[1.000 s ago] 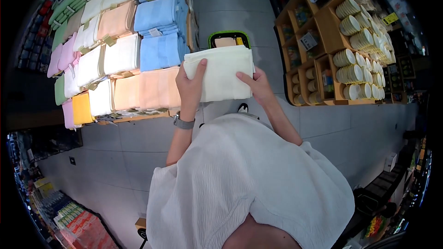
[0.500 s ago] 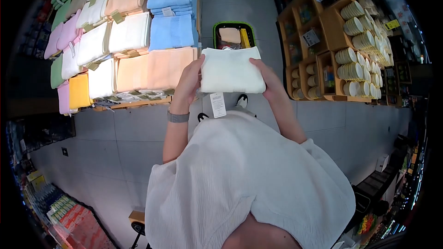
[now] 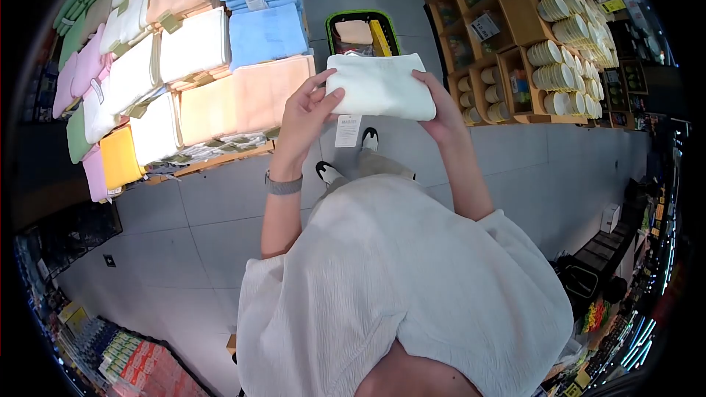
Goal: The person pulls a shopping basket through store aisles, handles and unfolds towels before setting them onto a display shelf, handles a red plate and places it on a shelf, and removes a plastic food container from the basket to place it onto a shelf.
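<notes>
A folded white towel (image 3: 381,87) is held out in front of my body. At its left edge my left hand (image 3: 307,108) grips it, thumb on the near face. My right hand (image 3: 443,109) holds the right end, with the thumb on top and the other fingers mostly hidden behind. From the towel's lower edge hangs a white paper tag (image 3: 348,131). Just beyond the towel, on the floor, stands a black basket with a green rim (image 3: 395,30); a peach folded item (image 3: 354,32) and a yellow box (image 3: 380,38) lie in it.
To the left, a display table carries stacked towels, among them blue ones (image 3: 266,34), peach ones (image 3: 276,90) and a yellow one (image 3: 120,156). Wooden shelves (image 3: 515,66) with stacked paper cups (image 3: 555,55) stand on the right. Grey tiled floor (image 3: 220,206) lies around my feet.
The towel has tilted and appears slightly higher in view. My left hand has shifted its grip, its thumb now across the towel's near face. The surroundings have shifted as my head moved.
</notes>
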Tool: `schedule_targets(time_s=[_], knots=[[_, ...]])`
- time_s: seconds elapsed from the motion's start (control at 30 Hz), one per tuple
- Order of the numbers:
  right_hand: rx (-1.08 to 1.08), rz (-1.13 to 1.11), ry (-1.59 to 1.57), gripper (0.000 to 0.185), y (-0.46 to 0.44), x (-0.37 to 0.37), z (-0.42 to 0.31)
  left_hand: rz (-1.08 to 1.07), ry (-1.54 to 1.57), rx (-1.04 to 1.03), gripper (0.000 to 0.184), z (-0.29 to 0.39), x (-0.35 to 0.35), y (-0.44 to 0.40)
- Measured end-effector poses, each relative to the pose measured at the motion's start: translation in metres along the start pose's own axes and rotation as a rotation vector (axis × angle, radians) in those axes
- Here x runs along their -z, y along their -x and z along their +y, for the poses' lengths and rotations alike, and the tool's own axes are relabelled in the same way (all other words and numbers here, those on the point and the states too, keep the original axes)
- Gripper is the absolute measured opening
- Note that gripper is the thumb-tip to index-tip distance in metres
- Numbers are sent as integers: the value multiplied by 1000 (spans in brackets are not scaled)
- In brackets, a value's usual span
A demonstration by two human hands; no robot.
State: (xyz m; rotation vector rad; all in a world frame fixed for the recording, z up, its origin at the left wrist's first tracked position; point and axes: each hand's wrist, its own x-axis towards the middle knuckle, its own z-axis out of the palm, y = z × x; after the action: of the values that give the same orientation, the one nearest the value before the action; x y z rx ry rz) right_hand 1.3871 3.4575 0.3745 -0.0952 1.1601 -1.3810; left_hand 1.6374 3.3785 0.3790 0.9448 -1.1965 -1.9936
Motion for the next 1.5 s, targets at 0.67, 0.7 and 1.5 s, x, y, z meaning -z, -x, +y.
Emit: schedule_targets(time_s=[0.67,0.7,1.5], knots=[[67,8,48,46,-37,15,-40,252,-39,31,58,-48,-29,-86],[66,1,45,46,-45,22,-39,301,-79,46,58,-48,-34,-92],[131,-183,-226,49,-138,40,-84,288,-274,-138,59,-49,-89,-125]])
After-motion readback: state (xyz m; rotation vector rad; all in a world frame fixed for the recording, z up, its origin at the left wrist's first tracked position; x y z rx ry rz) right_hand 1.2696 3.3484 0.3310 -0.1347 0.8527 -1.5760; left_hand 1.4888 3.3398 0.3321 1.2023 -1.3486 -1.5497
